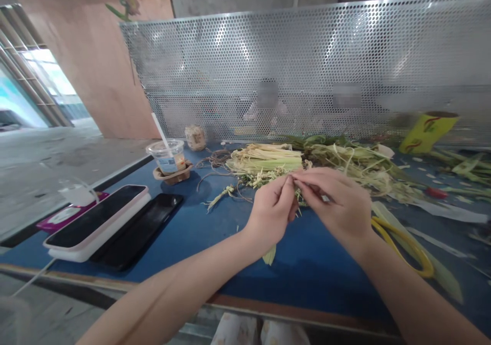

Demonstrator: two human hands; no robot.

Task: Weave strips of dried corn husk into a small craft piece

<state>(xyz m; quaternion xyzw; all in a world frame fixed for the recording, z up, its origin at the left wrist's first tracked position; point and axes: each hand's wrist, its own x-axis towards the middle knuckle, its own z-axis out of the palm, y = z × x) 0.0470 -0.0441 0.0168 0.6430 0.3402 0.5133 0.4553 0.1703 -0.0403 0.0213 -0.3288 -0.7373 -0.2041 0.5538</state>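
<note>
My left hand (273, 204) and my right hand (337, 199) meet above the blue table, thumbs and fingertips pinched together. What they pinch is too small and hidden to make out. A pale green leaf tip, like a corn husk (269, 257), shows below my left wrist; I cannot tell whether it hangs from the hand or lies on the table. Just behind my hands is a bundle of pale dried husk strips (264, 158). Small braided husk pieces (222, 197) lie in front of it, and brown twine (217, 160) is at its left.
Left are a phone in a pale case (99, 217), a black phone (141, 227), tissues (72, 207) and a cup with a straw (166, 156). Right are loose husks (356, 161), a yellow loop (420, 255) and a yellow tube (427, 133). A perforated metal screen (230, 64) borders the back.
</note>
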